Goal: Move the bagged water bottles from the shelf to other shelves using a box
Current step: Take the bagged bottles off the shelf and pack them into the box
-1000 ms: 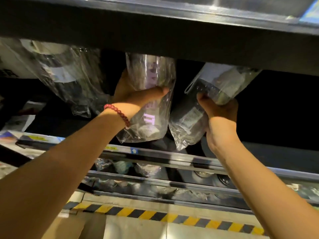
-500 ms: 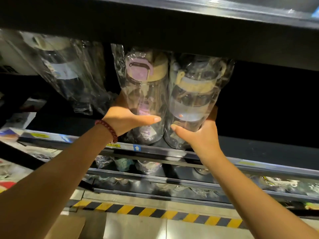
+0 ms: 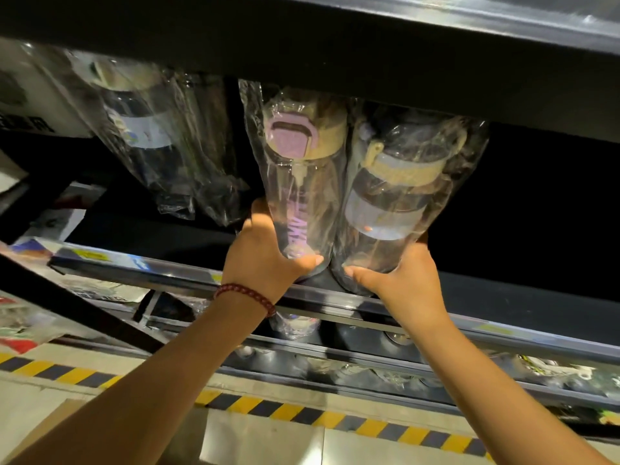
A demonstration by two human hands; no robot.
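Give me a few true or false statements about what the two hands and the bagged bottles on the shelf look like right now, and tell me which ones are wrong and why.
1. The left hand grips the bagged bottle with the pink lid. True.
2. The right hand hangs empty below the shelf. False: it grips the bagged bottle with the beige lid.
3. The two held bottles stand side by side, lids up. True.
4. A red bead bracelet is on the right wrist. False: it is on the left wrist.
5. Another bagged bottle leans to the left of the held pair. True.
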